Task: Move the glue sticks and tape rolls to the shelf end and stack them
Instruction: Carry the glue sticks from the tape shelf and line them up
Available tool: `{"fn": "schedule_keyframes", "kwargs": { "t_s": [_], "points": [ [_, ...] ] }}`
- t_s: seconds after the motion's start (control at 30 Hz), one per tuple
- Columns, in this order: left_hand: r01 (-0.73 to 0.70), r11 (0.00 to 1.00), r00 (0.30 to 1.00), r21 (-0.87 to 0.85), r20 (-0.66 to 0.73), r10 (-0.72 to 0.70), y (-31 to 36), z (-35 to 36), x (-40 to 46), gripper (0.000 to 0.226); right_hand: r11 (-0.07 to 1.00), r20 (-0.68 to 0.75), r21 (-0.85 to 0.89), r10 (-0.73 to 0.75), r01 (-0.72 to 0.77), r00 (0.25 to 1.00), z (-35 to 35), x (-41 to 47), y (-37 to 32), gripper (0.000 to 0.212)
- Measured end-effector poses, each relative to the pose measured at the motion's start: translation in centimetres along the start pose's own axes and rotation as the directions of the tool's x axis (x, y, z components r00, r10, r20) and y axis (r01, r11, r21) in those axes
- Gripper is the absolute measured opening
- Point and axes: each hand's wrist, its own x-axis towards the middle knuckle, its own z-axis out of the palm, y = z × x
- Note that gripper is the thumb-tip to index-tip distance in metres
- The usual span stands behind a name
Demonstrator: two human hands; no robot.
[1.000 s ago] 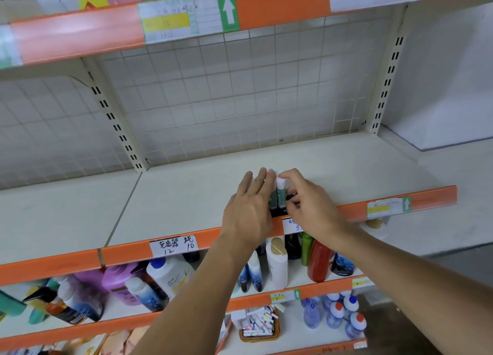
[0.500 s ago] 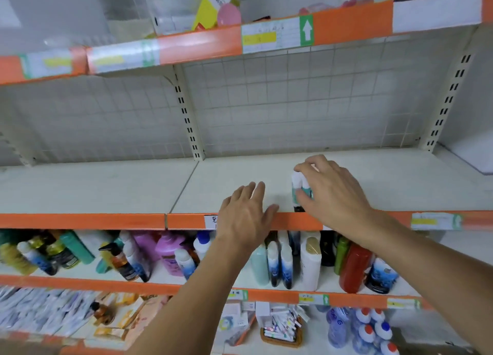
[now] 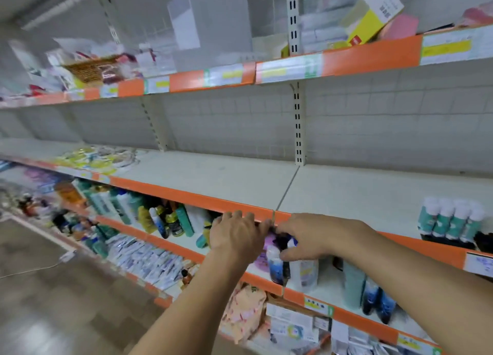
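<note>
Four white-capped teal glue sticks [image 3: 450, 220] stand upright in a row near the front edge of the cream metal shelf [image 3: 346, 194], far right; dark items beside them are cut off by the frame edge; the flat yellowish rolls [image 3: 93, 158] far left on the same shelf are too blurred to identify; the left hand [image 3: 237, 234] hangs with relaxed, empty fingers before the orange shelf lip [image 3: 202, 198]; the right hand [image 3: 317, 238] is loosely curled, holding nothing; half a second ago it gripped the sticks, now well apart from them; the view has swung left.

Teal-and-white glue sticks [image 3: 450, 221]; orange shelf edge [image 3: 186, 192]
</note>
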Motion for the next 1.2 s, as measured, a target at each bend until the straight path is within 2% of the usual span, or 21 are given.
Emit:
{"fn": "schedule_keyframes", "kwargs": {
  "t_s": [0.3,0.5,0.6,0.73,0.93,1.07,1.2],
  "points": [
    [0.216,0.975,0.976,0.045,0.014,-0.217,-12.0,-0.1,1.2,0.068,0.995,-0.055,-0.044,-0.089,0.087,0.995,-1.8,10.8,-6.9,0.031],
    [0.287,0.957,0.955,0.044,0.069,-0.290,-18.2,0.6,3.8,0.059,0.984,0.036,-0.032,-0.176,0.177,0.984,-2.9,18.3,-10.5,0.033],
    [0.346,0.937,0.934,0.038,0.081,-0.348,-21.6,1.1,5.9,0.059,0.970,0.040,-0.066,-0.231,0.233,0.972,-3.6,23.1,-12.6,0.030],
    [0.428,0.903,0.895,0.030,0.125,-0.428,-26.7,1.3,8.4,0.059,0.959,0.071,-0.092,-0.262,0.268,0.962,-4.9,29.3,-15.7,0.050],
    [0.540,0.841,0.832,0.036,0.128,-0.540,-34.5,2.6,11.5,0.063,0.934,0.041,-0.088,-0.344,0.346,0.938,-6.3,37.8,-20.0,0.031],
    [0.594,0.804,0.798,0.032,0.100,-0.594,-39.1,3.5,13.0,0.061,0.920,0.017,-0.079,-0.384,0.384,0.923,-6.1,42.9,-23.2,0.029],
    [0.616,0.788,0.783,0.017,0.097,-0.614,-44.6,3.7,15.2,0.053,0.900,0.044,-0.088,-0.424,0.426,0.905,-6.4,48.4,-26.8,0.036]
  ]
}}
